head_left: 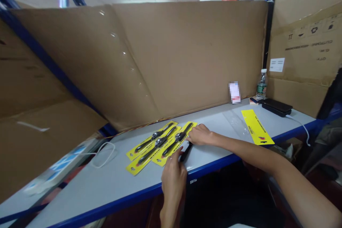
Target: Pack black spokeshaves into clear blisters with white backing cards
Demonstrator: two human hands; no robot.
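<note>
Between my hands is a black spokeshave (186,152), partly hidden by my fingers and slanting up to the right. My left hand (174,172) is closed around its near end, at the table's front edge. The far end is gripped by my right hand (201,134), fingers curled. Just left of them, three more black spokeshaves with silver middles lie on yellow cards: a near-left card (133,167), a far-left card (130,154) and a right card (158,160) beside my hands.
A loose yellow card (257,126) and clear plastic packaging (237,123) lie to the right. Behind them are a water bottle (262,85) and a black case (276,107) with a white cable. Cardboard walls (197,57) enclose the grey table (88,188); a power strip (61,165) is at left.
</note>
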